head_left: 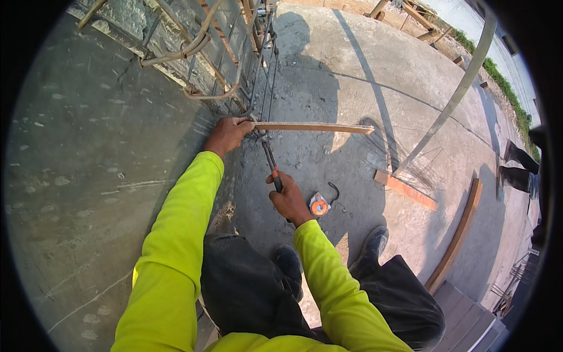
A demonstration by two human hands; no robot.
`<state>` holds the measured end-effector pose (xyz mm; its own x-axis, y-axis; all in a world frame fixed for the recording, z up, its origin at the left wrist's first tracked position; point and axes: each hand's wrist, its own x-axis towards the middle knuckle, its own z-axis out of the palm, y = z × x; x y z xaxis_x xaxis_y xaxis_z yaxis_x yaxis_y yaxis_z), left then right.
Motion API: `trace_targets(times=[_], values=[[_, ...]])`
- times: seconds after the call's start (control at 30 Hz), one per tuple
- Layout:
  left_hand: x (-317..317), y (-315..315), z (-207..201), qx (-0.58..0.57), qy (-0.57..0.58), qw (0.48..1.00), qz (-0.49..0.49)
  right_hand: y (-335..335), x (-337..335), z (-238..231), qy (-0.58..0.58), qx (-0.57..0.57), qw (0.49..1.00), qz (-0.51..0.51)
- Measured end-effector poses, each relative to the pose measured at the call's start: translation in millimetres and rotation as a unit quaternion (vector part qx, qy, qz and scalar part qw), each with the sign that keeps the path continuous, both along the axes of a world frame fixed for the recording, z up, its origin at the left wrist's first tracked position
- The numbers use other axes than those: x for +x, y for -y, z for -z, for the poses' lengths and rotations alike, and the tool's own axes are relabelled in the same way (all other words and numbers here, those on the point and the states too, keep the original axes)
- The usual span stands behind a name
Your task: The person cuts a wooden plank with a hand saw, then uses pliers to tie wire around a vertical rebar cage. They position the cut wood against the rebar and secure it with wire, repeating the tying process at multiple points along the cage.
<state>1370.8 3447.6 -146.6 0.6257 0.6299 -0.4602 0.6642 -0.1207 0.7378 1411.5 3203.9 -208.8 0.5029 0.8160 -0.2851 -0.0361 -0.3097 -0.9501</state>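
My left hand (226, 135) is closed on the near end of a thin wooden strip (316, 127), beside the foot of a rebar cage (258, 64). The strip points away to the right, roughly level. My right hand (291, 198) grips a hammer (270, 159) by its black and red handle. Its dark metal shaft slants up to the left, and the head sits just under the strip's held end, close to my left fingers. Whether it touches the wood I cannot tell. An orange and grey tape measure (318, 205) with a dark strap lies on the concrete by my right wrist.
A grey concrete wall (88, 176) rises along my left. To the right lie a short board (407, 190), a long timber (457, 240) and tangled thin wire (413, 170). A slanting metal strip (451, 102) stands by the board. Another person's legs (519, 170) show at the far right.
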Motion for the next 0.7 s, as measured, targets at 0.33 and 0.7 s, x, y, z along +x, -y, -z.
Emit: trace_targets(times=[0.33, 0.7], values=[[1, -1, 3, -0.013, 0.007, 1.0, 0.0, -14, -6, 2, 0.076, -0.031, 0.996, 0.016], [1, -1, 3, 0.004, 0.009, 1.0, 0.018, -21, -26, 9, -0.116, -0.039, 0.992, 0.044]])
